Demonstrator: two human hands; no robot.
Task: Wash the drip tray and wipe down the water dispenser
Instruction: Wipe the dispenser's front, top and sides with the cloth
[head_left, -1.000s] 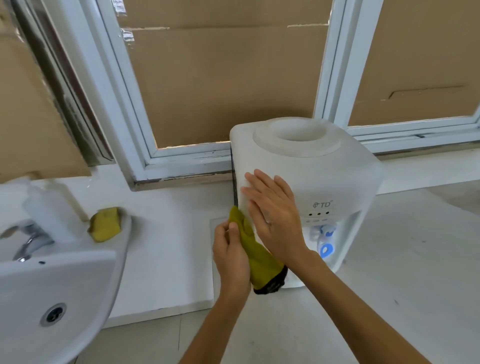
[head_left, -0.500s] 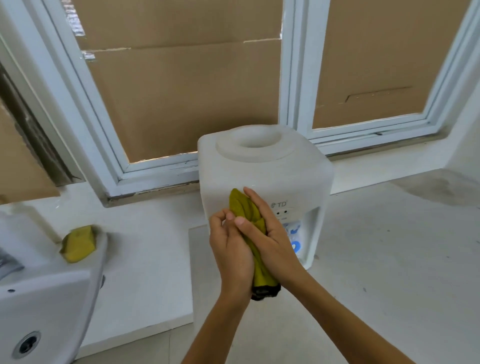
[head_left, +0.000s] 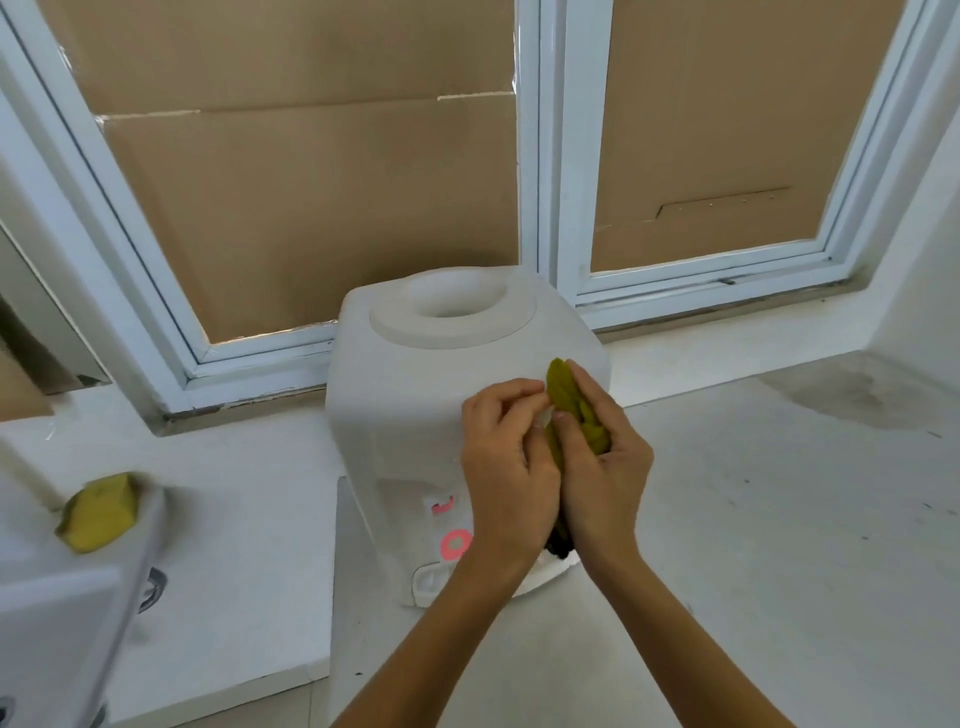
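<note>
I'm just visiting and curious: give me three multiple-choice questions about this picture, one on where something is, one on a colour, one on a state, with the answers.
1. Where does the yellow sponge lie?
A. on the sink's rim at the left
B. on top of the water dispenser
C. on the window ledge

2. What colour is the cloth held between the hands?
A. blue
B. yellow-green
C. red

3. What is in the water dispenser's top opening?
A. a full bottle
B. a lid
C. nothing, it is open

Answers:
1 A, the sponge sits on the white sink edge, apart from the dispenser.
2 B, yellow-green fabric shows between the left hand and right hand.
3 C, the round well on top is bare.
</note>
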